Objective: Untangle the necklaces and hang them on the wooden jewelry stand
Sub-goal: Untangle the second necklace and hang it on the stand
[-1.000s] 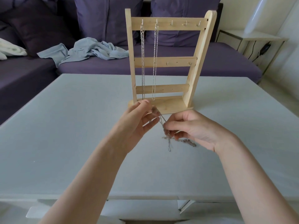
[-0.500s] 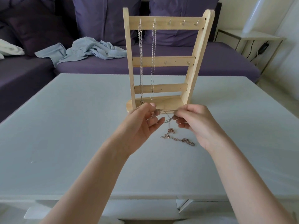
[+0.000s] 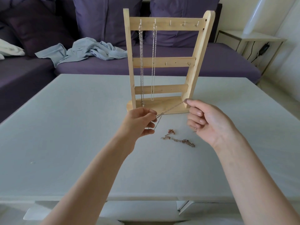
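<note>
A wooden jewelry stand [image 3: 164,62] is upright on the grey table, with two silver necklaces [image 3: 152,62] hanging from its top-left hooks. In front of its base, my left hand [image 3: 140,123] and my right hand [image 3: 206,120] each pinch one end of a thin silver chain [image 3: 170,108] stretched between them in the air. A loop of that chain drops below my left fingers. A rose-gold necklace [image 3: 177,138] lies bunched on the table between and just below my hands, touched by neither.
The grey table [image 3: 73,127] spreads wide on both sides of the stand. Behind it is a purple sofa [image 3: 219,65] with a crumpled light-blue cloth [image 3: 87,50]. A white side table [image 3: 253,38] stands at the far right.
My hands have drawn apart, the right one moving right and up, pulling the silver chain taut. The rose-gold necklace came free and now lies on the table alone.
</note>
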